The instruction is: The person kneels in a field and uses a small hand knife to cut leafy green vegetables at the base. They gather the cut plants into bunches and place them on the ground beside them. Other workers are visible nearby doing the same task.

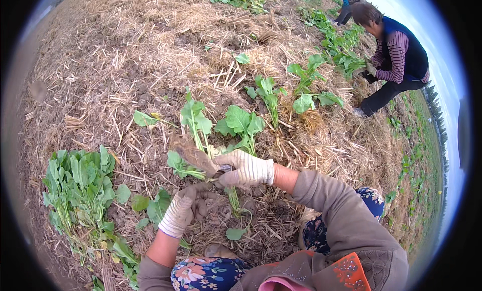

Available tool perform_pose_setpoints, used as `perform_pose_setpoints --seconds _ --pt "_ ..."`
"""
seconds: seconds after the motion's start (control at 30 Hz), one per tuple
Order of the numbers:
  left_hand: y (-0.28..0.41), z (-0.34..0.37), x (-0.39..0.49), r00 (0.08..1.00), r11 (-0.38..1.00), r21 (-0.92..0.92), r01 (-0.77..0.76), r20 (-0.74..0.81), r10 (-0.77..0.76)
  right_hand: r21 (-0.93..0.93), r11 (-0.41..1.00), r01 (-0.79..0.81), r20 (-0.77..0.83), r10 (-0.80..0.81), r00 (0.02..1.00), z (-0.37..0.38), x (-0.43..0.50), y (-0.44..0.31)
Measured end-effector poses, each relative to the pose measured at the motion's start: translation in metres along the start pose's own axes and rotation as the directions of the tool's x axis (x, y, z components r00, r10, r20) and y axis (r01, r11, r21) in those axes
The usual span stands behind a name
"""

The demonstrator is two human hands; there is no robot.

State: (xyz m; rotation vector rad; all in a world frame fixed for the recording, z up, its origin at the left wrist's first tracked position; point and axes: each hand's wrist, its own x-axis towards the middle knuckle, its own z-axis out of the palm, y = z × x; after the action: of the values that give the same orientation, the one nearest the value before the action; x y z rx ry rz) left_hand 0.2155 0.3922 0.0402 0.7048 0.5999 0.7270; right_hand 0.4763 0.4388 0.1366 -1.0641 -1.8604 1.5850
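Note:
My right hand [244, 168], in a striped white work glove, is shut on the handle of a small soil-caked digging tool, perhaps a trowel [194, 155]. Its blade points up and left, beside the stalks of an upright leafy green plant [196, 119]. My left hand [190, 206], in a matching glove with muddy fingers, is just below it. Its fingers curl near the stem base of a low leafy plant [182, 165]; whether they grip it is unclear. Another leafy plant [241, 123] stands just beyond my right hand.
A pile of pulled greens [81, 185] lies at left on straw-covered soil [124, 76]. More plants [308, 80] grow ahead to the right. A person [399, 54] bends there, holding a bunch of greens [350, 62]; another person [346, 3] is farther back. My knees [207, 272] are close below.

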Motion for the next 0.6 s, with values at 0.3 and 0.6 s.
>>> perform_pose_setpoints --seconds 0.3,0.6 --pt "-0.038 0.027 0.049 0.991 0.947 -0.315 0.063 -0.091 -0.096 -0.772 0.613 0.167 0.378 0.232 0.896 0.010 -0.036 0.023" --pt "-0.049 0.020 0.057 0.966 1.000 0.017 0.021 -0.257 -0.016 -0.759 0.651 0.025 0.201 0.196 0.960 -0.031 -0.075 0.025"
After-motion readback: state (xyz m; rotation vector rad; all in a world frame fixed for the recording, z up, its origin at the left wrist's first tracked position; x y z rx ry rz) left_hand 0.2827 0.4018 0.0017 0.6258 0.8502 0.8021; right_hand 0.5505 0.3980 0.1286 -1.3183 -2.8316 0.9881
